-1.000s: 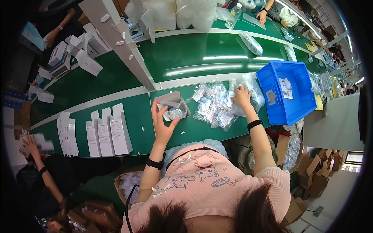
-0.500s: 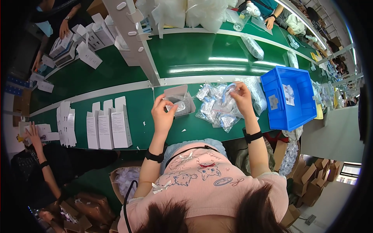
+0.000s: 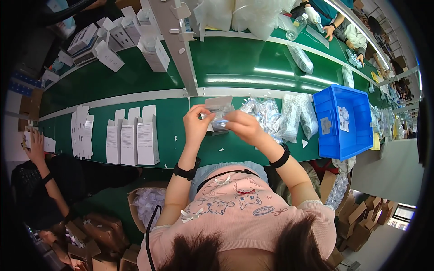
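A small open carton (image 3: 221,102) stands on the green bench in front of me, its flap raised at the far side. My left hand (image 3: 197,125) is at the carton's left side, thumb and fingertips pinched on a clear plastic bag that lies in its opening. Over the carton's right side, my right hand (image 3: 246,127) pinches a small clear packet (image 3: 220,123) with something blue in it. The fingers partly hide the packet and the carton's contents. Just right of the carton lies a pile of clear packets (image 3: 267,113) with blue and white contents.
Bubble-wrapped bundles (image 3: 290,115) lie between the pile and a blue bin (image 3: 326,126). White cartons (image 3: 128,142) with raised flaps stand left, beside a row of flat white cards (image 3: 82,133). A metal post (image 3: 178,49) rises behind. Another person's hand (image 3: 35,147) is at far left.
My right hand has come left from the packet pile to the carton, carrying a packet. My left hand stays at the carton, its fingertips closer together. The whole view has shifted slightly.
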`<state>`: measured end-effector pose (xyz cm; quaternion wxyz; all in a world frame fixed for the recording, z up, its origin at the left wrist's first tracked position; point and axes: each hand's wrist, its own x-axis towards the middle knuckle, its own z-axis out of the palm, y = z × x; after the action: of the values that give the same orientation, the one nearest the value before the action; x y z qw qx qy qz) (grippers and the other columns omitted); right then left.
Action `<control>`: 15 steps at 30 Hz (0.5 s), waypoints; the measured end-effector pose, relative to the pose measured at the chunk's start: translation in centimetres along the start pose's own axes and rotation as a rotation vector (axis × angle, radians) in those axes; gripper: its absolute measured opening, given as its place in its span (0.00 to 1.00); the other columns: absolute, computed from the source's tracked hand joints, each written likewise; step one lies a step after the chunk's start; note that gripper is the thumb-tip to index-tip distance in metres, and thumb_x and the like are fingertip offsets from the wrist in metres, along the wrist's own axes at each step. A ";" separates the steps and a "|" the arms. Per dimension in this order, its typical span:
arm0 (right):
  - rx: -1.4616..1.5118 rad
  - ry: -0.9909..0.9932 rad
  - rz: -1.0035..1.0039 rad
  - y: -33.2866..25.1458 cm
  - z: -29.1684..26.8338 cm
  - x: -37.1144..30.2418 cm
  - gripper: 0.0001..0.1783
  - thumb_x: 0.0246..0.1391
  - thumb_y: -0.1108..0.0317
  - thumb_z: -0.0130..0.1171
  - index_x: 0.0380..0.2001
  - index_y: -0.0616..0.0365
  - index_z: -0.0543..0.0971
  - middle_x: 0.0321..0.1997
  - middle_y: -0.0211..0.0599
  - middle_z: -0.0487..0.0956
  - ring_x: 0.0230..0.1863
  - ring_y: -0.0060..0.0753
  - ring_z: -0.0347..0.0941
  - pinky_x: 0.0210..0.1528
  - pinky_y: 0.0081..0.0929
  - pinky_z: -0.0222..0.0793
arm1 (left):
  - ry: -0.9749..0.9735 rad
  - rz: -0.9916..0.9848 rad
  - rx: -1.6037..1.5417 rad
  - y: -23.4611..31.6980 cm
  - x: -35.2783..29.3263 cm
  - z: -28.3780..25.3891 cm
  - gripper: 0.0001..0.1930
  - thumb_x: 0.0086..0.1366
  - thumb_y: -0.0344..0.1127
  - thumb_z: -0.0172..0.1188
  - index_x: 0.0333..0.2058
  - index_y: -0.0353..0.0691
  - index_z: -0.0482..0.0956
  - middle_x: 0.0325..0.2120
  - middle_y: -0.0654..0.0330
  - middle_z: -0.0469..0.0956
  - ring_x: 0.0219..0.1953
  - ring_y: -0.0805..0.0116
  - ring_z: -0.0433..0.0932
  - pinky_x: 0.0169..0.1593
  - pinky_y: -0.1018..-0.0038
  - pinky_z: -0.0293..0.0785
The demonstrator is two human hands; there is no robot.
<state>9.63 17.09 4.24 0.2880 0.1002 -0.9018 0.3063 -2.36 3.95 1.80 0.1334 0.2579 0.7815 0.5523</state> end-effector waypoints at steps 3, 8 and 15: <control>-0.109 -0.196 -0.111 -0.2 0.1 0.8 0.12 0.35 0.75 0.56 0.29 0.57 0.75 0.35 0.37 0.72 0.44 0.37 0.66 0.44 0.34 0.64 | 0.028 0.093 0.002 -0.5 0.0 0.3 0.08 0.39 0.26 0.63 0.19 0.32 0.72 0.28 0.53 0.74 0.28 0.59 0.74 0.32 0.73 0.68; -0.282 -0.283 -0.188 -0.2 0.8 0.4 0.14 0.35 0.68 0.55 0.32 0.55 0.76 0.36 0.33 0.72 0.45 0.37 0.65 0.51 0.39 0.59 | -0.001 0.141 0.055 -1.0 0.2 0.1 0.08 0.40 0.27 0.63 0.19 0.34 0.72 0.26 0.56 0.73 0.29 0.62 0.74 0.34 0.75 0.68; -0.338 -0.291 0.006 0.2 1.4 -1.6 0.18 0.37 0.59 0.59 0.34 0.53 0.75 0.38 0.30 0.71 0.47 0.34 0.63 0.57 0.48 0.48 | -0.028 0.166 0.067 -1.0 0.5 0.2 0.08 0.41 0.27 0.63 0.21 0.33 0.72 0.28 0.56 0.72 0.32 0.61 0.73 0.37 0.75 0.68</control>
<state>10.19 16.42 2.30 0.1667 0.0911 -0.9726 0.1337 -2.90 4.11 0.82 0.0893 0.3336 0.7736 0.5312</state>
